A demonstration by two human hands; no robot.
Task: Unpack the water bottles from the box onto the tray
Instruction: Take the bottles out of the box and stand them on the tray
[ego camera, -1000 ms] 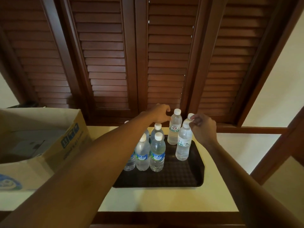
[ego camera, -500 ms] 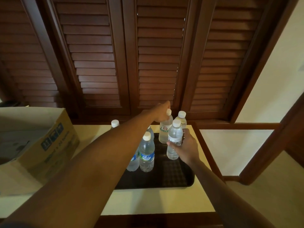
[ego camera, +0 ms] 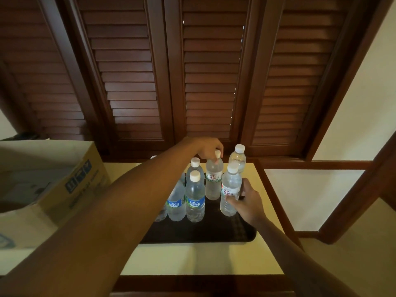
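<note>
Box (ego camera: 53, 189) stands at the counter's (ego camera: 192, 260) left edge, tray (ego camera: 203, 234) near its right edge with bottles (ego camera: 195, 198) packed close, so left hand (ego camera: 205, 147) pinching one cap or right hand (ego camera: 249, 202) wrapped round the right-edge bottle may topple neighbours.

home interior | louvered wooden shutters (ego camera: 132, 82) | cream walls (ego camera: 360, 99)

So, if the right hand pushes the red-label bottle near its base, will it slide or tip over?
The red-label bottle looks full, so probably heavy for its size. It is tall and narrow, so a high push may tip it. The right hand holds it low on the tray, so sliding seems likelier.
</note>
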